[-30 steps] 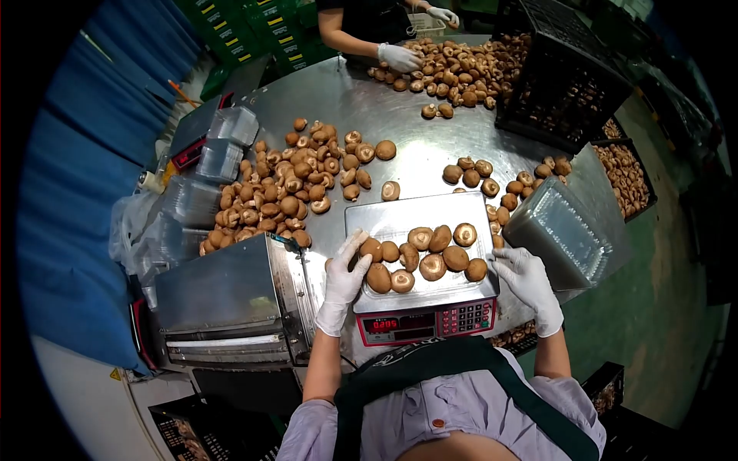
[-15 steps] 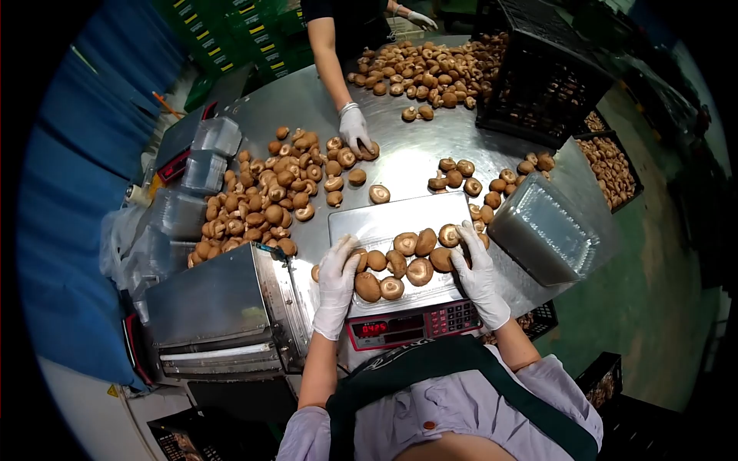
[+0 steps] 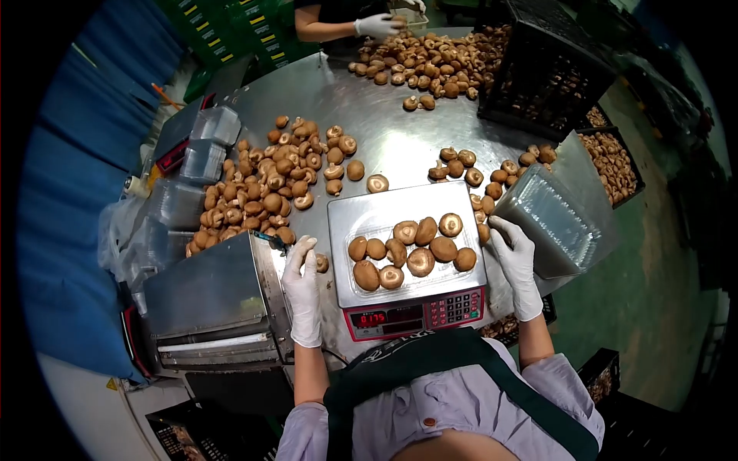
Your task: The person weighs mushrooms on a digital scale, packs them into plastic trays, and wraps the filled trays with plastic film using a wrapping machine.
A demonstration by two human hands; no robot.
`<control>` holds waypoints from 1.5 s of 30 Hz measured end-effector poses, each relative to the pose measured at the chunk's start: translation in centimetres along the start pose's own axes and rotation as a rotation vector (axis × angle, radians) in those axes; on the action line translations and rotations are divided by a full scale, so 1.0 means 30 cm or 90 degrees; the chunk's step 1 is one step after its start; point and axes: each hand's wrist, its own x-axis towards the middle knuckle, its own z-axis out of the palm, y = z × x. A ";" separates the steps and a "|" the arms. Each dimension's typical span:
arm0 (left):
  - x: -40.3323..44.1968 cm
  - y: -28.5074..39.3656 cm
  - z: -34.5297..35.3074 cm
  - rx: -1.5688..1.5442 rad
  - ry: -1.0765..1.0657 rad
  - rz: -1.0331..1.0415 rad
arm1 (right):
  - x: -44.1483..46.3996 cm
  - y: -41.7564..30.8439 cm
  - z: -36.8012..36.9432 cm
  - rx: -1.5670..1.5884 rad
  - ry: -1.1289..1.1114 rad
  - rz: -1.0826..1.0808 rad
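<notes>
Several brown shiitake mushrooms (image 3: 420, 262) lie in what looks like a shallow clear tray (image 3: 361, 227) on the digital scale (image 3: 469, 201). The red display (image 3: 373, 318) reads about 0.175. My gloved left hand (image 3: 304, 296) is off the scale's left side, fingers up and a little apart, close to a single mushroom (image 3: 322, 263) on the table. Past the scale's right edge is my gloved right hand (image 3: 517, 265), thumb and fingers apart beside a mushroom (image 3: 483, 233). It appears to hold nothing.
A large mushroom pile (image 3: 265, 180) lies at left, beside stacked clear trays (image 3: 204, 161) and a metal machine (image 3: 204, 288). Another tray stack (image 3: 550, 223) stands at right. Across the table, a co-worker's gloved hand (image 3: 378, 26) is near a pale container. A black crate (image 3: 538, 69) tips out mushrooms.
Both my hands have drawn outward, away from the mushrooms on the scale. The reading fell from about 0.425 to 0.175. The co-worker's hand withdrew from the left pile to the far edge.
</notes>
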 end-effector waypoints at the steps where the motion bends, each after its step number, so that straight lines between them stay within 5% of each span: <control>1: -0.004 0.009 0.002 0.019 -0.006 0.017 | 0.008 -0.019 0.010 0.008 -0.021 0.013; 6: -0.020 0.099 0.072 0.052 -0.040 0.055 | 0.038 -0.158 0.108 -0.114 -0.132 -0.095; 12: -0.033 0.172 0.237 0.252 -0.221 0.311 | 0.027 -0.182 0.270 -0.403 -0.222 -0.239; 16: -0.062 0.123 0.299 0.377 -0.255 0.366 | 0.049 -0.217 0.236 -0.344 -0.232 -0.174; 18: -0.053 0.127 0.294 0.353 -0.250 0.365 | 0.069 -0.193 0.221 -0.077 -0.242 -0.124; 20: -0.053 0.131 0.291 0.329 -0.245 0.365 | 0.085 -0.184 0.206 -0.060 -0.234 -0.141; 22: -0.051 0.135 0.291 0.331 -0.246 0.369 | 0.105 -0.151 0.205 -0.238 -0.344 -0.339; 24: -0.052 0.133 0.294 0.337 -0.241 0.374 | 0.086 -0.141 0.211 -0.259 -0.387 -0.363; 33: -0.052 0.122 0.295 0.340 -0.227 0.388 | 0.066 -0.107 0.136 -0.111 -0.169 -0.270; 37: -0.054 0.121 0.296 0.341 -0.228 0.394 | 0.026 -0.094 0.131 -0.351 -0.340 -0.343; 44: -0.047 0.144 0.267 0.342 -0.269 0.377 | 0.035 -0.065 0.072 -0.102 -0.161 -0.253; 45: -0.038 0.134 0.250 0.191 -0.245 0.302 | 0.041 -0.063 0.060 -0.081 -0.136 -0.229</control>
